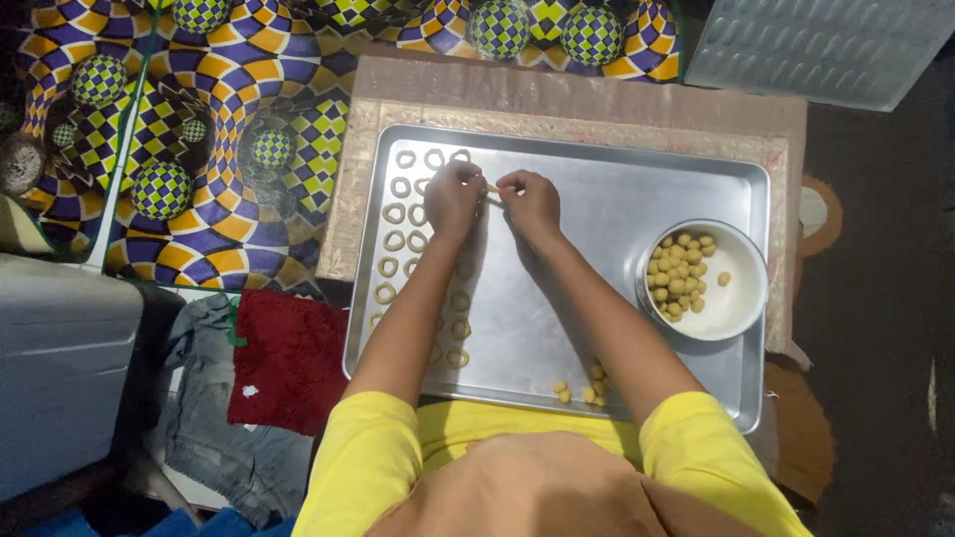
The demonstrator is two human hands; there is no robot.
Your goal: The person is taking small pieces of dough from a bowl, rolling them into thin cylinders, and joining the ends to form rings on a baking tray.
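**Shaping dough on the tray**

Nearest us, loose dough balls (587,388) on the metal tray (617,189); further right, a bowl (741,308) of more; beyond, our left hand (453,197) and right hand (532,199) pinch 1 thin dough strip (491,187), pale, stretched between closed fingertips; we judge curling comes next, beside the finished rings (396,213).

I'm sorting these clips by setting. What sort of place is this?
Probably a home floor used for baking: a metal baking tray holding dough rings, a bowl of dough balls, on a patterned mat.
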